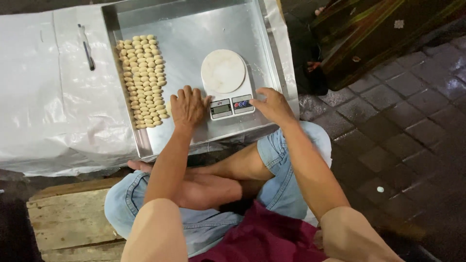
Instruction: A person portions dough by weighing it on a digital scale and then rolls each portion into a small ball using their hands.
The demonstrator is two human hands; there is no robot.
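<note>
while the small white digital kitchen scale (227,85) is flanked inside the shallow steel tray (184,29), its front is touched by the right hand (273,104), loosely spread and empty, and the left hand (188,106) is laid flat, empty, just beside it.

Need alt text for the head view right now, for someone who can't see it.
Seen from above, a seated person's left hand and right hand rest at either side of a small white kitchen scale in a shallow metal tray. Neat rows of small pale dough pieces fill the tray's left side; a pen lies on white plastic sheeting beside it.
</note>
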